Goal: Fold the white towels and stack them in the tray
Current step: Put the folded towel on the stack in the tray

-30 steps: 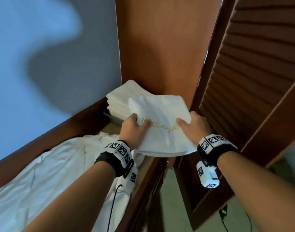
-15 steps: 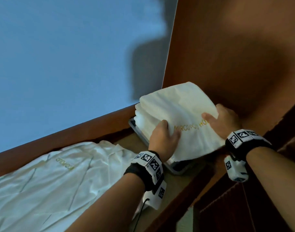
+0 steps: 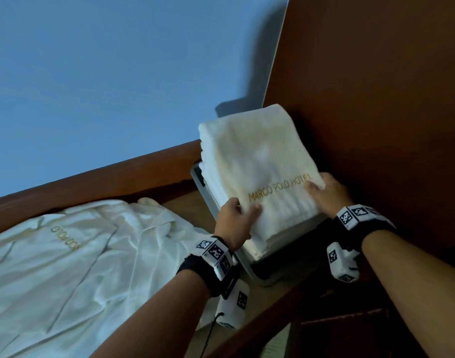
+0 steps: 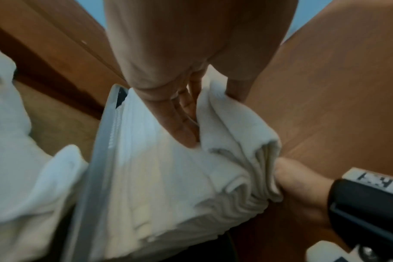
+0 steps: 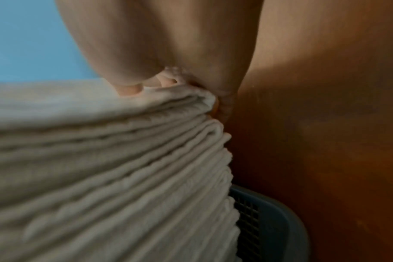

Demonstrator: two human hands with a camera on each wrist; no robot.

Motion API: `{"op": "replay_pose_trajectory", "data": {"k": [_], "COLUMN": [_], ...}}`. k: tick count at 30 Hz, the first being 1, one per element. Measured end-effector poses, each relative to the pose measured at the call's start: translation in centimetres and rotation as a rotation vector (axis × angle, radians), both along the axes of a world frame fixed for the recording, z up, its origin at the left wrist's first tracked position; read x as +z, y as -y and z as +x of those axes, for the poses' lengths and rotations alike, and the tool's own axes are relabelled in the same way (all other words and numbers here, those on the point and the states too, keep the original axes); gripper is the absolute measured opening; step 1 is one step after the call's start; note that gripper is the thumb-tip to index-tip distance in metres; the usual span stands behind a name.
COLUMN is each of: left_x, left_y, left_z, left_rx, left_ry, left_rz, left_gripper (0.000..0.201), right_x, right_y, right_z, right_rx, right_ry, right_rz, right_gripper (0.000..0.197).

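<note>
A folded white towel (image 3: 262, 161) with gold lettering lies on top of a stack of folded white towels (image 5: 105, 170) in a grey mesh tray (image 3: 198, 177). My left hand (image 3: 236, 218) pinches the towel's near left corner, thumb on top and fingers (image 4: 182, 122) tucked under it above the stack. Over at the near right corner my right hand (image 3: 324, 192) grips the same towel, thumb on top, with the other fingers hidden beneath. The tray's rim (image 4: 94, 159) and its dark mesh wall (image 5: 269, 223) show beside the stack.
An unfolded white garment (image 3: 73, 259) with gold lettering lies spread on the shelf to the left of the tray. A wooden panel (image 3: 376, 99) stands close against the tray's right side. A blue wall (image 3: 117, 73) rises behind the wooden back ledge.
Both hands carried the lettered towel forward from in front of the louvred door and lowered it onto the stack in the tray. They still hold its near corners.
</note>
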State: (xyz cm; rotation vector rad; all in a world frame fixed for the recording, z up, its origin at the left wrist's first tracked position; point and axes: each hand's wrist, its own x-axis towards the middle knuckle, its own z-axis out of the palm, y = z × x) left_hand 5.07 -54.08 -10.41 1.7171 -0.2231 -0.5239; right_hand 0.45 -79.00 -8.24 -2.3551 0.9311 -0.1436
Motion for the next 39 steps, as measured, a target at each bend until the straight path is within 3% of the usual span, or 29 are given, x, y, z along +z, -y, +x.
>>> {"op": "replay_pose_trajectory", "data": {"k": [5,7,9,11,13,15,17,20,23,31,39], "left_x": [1.5,1.2,1.2,1.4,2.9,4.8,6.0,5.6,4.2,0.3,2.0], "left_y": [1.6,1.9,1.4,0.4,-0.3,-0.1,0.9,1.7,1.7,4.2,2.5], "left_z": [-0.3,-0.7,-0.6,1.0,3.6,6.8,9.9,14.3,17.4,20.0,19.0], "left_rx": [0.073,0.063,0.059,0.15,0.239,0.111,-0.144,-0.383,-0.454,-0.459,-0.559], "left_ry": [-0.045,-0.141,-0.146,0.05,0.408,0.766,0.953,0.94,0.872,0.779,0.748], "left_rz": [-0.087,-0.062,0.033,0.165,0.256,0.412,0.667,0.972,1.065,1.051,1.012], "left_gripper": [0.041,0.036,0.047,0.064,0.071,0.072,0.072,0.08,0.086,0.086,0.094], "right_x": [0.7,0.2,-0.3,0.0,0.8,1.4,1.4,0.8,0.3,-2.6,-1.0], "right_y": [2.0,2.4,2.3,1.5,-0.4,-2.5,-4.3,-4.9,-4.3,-3.1,-3.6], "right_z": [0.6,0.6,0.1,-0.1,-0.1,0.2,0.9,2.0,3.3,5.4,4.5], "right_rx": [-0.033,-0.008,0.007,0.014,0.082,0.204,0.308,0.374,0.404,0.391,0.388], "right_ry": [0.172,0.078,-0.046,-0.041,0.076,0.115,-0.019,-0.286,-0.397,-0.427,-0.516], "right_rz": [-0.07,-0.117,-0.208,-0.363,-0.51,-0.545,-0.493,-0.349,-0.291,-0.251,-0.257], "right_gripper": [0.027,0.03,0.037,0.045,0.045,0.052,0.068,0.091,0.102,0.108,0.111]}}
